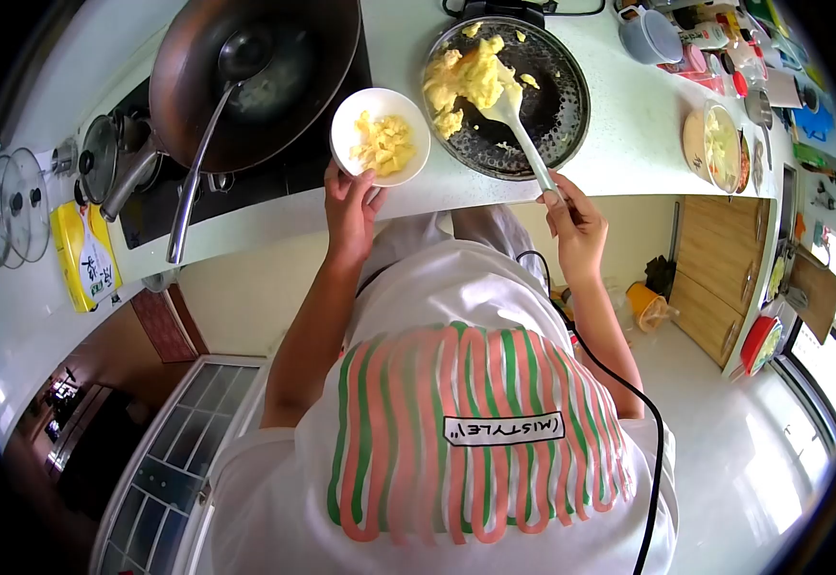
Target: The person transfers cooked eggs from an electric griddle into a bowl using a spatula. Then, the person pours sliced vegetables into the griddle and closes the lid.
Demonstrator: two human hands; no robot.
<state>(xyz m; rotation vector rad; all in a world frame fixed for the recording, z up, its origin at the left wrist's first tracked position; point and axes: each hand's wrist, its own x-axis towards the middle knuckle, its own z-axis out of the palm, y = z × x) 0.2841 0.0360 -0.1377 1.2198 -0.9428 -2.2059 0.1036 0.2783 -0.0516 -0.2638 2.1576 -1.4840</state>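
One white bowl [341, 126] of yellow pieces [384, 146], left of the black pan [564, 107], left hand [349, 209] gripping its edge. One pale spatula [525, 140], right hand [576, 225] closed round its handle, blade touching yellow food [476, 79] in the pan.

A small round white bowl [342, 140], partly filled with loose yellow pieces [383, 144], is upper left of centre in the frame. To its right, a round black pan [557, 105] sits open on the white tabletop [634, 134], soft yellow clumps [473, 77] heaped on its upper left side and small bits scattered around. A pale spatula [525, 141] touches the clumps, its handle slanting down-right across the pan's lower rim.
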